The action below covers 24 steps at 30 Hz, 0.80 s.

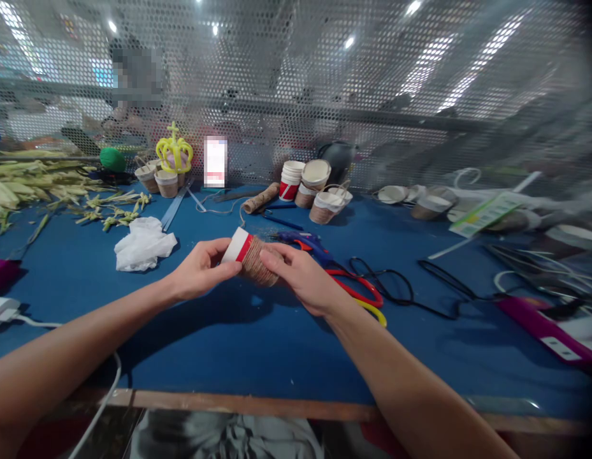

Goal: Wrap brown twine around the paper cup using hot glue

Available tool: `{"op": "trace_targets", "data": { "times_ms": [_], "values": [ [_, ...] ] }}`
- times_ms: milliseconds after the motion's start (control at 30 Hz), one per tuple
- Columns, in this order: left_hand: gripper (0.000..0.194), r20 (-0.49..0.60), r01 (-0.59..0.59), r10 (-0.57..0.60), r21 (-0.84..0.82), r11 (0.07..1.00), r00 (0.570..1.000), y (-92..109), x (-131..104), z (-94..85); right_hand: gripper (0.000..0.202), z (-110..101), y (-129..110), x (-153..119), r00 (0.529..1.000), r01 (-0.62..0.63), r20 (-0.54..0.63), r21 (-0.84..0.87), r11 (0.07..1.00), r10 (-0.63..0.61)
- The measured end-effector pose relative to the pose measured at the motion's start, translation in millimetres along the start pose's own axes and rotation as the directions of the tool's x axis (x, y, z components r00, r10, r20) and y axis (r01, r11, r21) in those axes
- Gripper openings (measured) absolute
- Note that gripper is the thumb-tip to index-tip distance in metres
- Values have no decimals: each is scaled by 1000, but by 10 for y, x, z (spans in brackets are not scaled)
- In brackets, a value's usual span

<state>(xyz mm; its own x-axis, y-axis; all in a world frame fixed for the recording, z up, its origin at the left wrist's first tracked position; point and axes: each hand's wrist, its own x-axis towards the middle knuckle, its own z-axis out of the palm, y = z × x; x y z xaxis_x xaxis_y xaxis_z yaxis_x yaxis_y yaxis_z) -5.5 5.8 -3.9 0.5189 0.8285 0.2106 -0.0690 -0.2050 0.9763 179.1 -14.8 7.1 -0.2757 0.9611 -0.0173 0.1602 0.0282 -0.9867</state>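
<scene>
Above the blue tabletop I hold a paper cup (pixel 239 246) tilted on its side between both hands. Brown twine (pixel 258 264) is wound round much of the cup, leaving a white and red band bare at the left. My left hand (pixel 206 268) grips the bare end between thumb and fingers. Around the twine-covered end my right hand (pixel 300 271) is closed, its thumb lying on the windings. A strand runs up from the cup toward a twine roll (pixel 261 198) lying behind it. Some of the fingers are hidden behind the cup.
Behind the cup stand a stack of paper cups (pixel 292 181) and twine-wrapped cups (pixel 324 207). A blue glue gun (pixel 308 245) and red-handled scissors (pixel 360 287) lie by my right hand. Crumpled white tissue (pixel 143 245) and dried husks (pixel 28 185) are left. A purple power strip (pixel 539 328) is right.
</scene>
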Motion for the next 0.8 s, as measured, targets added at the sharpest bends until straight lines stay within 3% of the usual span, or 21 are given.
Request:
{"op": "trace_targets", "data": {
  "times_ms": [333, 567, 667, 800],
  "values": [
    [27, 18, -6, 6, -40, 999, 1000, -38, 11, 9, 46, 13, 36, -7, 996, 81, -23, -151, 985, -86],
    [26, 29, -23, 22, 63, 998, 999, -44, 3, -21, 47, 14, 22, -6, 989, 124, -44, -244, 962, -138],
    [29, 35, 4, -7, 82, 997, 999, -26, 2, -21, 48, 31, 7, -15, 982, 141, -68, -351, 926, -175],
    [29, 22, 68, -68, -29, 997, 997, -19, 19, -13, 48, 73, 16, -34, 944, 231, -90, -505, 832, -317]
  ]
}}
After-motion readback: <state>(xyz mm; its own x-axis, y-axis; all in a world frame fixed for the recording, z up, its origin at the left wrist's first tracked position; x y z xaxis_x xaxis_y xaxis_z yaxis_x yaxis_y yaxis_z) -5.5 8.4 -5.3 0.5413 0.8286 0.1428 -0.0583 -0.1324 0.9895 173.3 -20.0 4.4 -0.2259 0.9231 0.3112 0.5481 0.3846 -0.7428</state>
